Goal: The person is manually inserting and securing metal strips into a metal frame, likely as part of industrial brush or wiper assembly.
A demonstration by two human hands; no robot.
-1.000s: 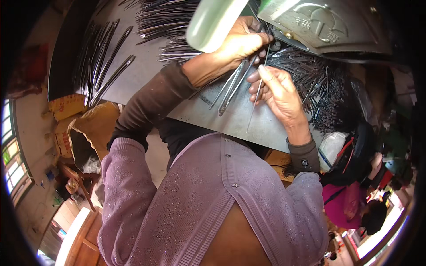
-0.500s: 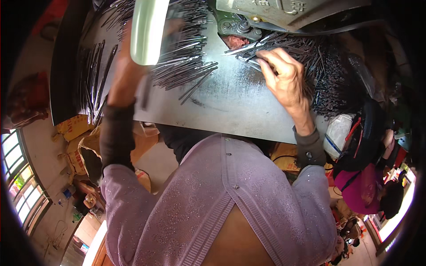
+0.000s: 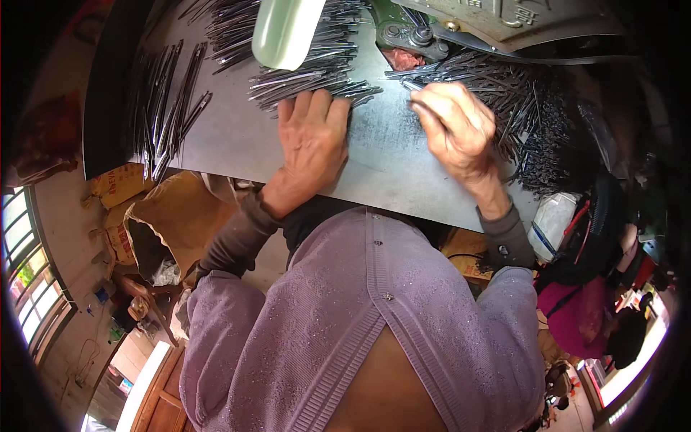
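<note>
My right hand [image 3: 461, 133] is closed in a pinch on a few thin metal rods [image 3: 412, 85], whose shiny ends poke out past the fingertips. It rests at the left edge of a large heap of dark rods [image 3: 529, 108]. My left hand [image 3: 313, 140] lies at the near edge of a pile of similar rods [image 3: 317, 68] set roughly side by side. Its fingers are bent against the ends of those rods; the fingertips are hidden. All of this lies on a grey metal tabletop [image 3: 381, 169].
A pale green lamp or guard [image 3: 288, 32] overhangs the left pile. Behind my right hand stands a green machine [image 3: 425, 39] with a metal cover [image 3: 504, 25]. More rods [image 3: 162, 108] lie at the table's left. A brown sack [image 3: 180, 219] stands below; a white package [image 3: 554, 223] is at the right.
My left hand came back from the far left, behind the green guard, to the near edge of the rod pile. An extra rod lies by the left group. My right hand stayed nearly in place.
</note>
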